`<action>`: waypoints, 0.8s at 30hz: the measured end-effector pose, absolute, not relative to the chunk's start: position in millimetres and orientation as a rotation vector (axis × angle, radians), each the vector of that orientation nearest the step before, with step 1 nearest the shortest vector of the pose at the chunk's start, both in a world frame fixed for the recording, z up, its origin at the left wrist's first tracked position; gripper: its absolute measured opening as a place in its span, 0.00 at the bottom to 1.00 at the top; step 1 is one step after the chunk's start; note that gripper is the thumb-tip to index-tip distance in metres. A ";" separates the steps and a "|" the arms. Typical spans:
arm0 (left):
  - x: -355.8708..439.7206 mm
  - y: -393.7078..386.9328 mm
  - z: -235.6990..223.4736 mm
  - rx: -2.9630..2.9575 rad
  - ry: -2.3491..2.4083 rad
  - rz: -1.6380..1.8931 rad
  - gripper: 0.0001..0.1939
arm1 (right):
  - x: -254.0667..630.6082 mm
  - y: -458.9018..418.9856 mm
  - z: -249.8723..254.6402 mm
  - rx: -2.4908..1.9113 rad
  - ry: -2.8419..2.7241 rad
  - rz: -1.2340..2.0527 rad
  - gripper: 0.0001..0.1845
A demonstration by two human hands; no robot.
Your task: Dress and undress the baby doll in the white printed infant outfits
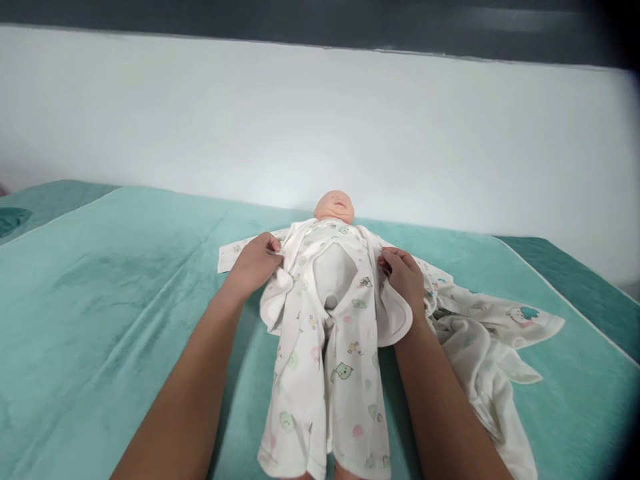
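Observation:
A baby doll (335,205) lies on its back, head away from me, dressed in white printed baby clothes. Its baby trousers (353,373) cover the legs and reach up over the belly, with an oval opening at the front showing plain white cloth. The baby jacket (390,313) is spread to both sides, its sleeves stretched outward. On the left of the doll's chest, my left hand (260,260) is closed in a pinch on the jacket's edge. Opposite it, my right hand (400,267) pinches the jacket's other edge, fingertips partly hidden. The doll's feet are mostly out of frame.
A crumpled heap of white baby clothes (480,360) lies right of the doll, beside my right forearm. Under everything is a turquoise sheet (125,320) with a long crease on the left. A white wall (225,120) stands behind the doll's head.

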State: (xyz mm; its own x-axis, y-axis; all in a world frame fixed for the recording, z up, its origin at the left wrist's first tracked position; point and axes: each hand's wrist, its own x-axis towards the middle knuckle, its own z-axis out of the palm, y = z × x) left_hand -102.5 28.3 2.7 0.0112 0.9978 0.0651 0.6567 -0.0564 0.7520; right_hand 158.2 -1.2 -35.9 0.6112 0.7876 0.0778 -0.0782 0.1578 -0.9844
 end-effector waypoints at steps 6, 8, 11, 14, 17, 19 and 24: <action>-130.9 25.8 2.9 2.032 2.195 0.292 0.10 | 152.0 -3.7 -38.1 -1.301 -0.632 0.722 0.14; -129.3 22.0 5.2 2.092 2.215 0.275 0.13 | 151.8 -4.4 -40.7 -1.296 -0.677 0.725 0.14; -115.4 20.2 4.8 2.229 2.206 0.511 0.17 | 154.0 -3.1 -46.4 -1.304 -0.752 0.722 0.15; -96.2 24.7 -3.4 2.399 1.932 0.895 0.18 | 156.4 -2.5 -51.4 -1.390 -0.811 0.662 0.18; -84.5 32.7 -16.2 2.504 1.607 0.980 0.19 | 157.9 -4.2 -55.4 -1.525 -0.835 0.598 0.20; -83.2 37.6 -24.0 2.517 1.593 0.921 0.21 | 159.5 -5.6 -58.5 -1.612 -0.851 0.555 0.21; -88.4 43.7 -33.5 2.529 1.744 0.842 0.23 | 172.6 -9.7 -68.4 -1.662 -0.955 0.452 0.25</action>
State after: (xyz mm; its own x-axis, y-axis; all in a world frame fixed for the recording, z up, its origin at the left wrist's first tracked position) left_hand -88.4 43.7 -33.5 0.2612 0.8576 0.4431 0.8804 -0.3999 0.2550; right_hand 172.6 -9.7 -68.4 0.6004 0.7798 0.1776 0.3565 -0.0622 -0.9322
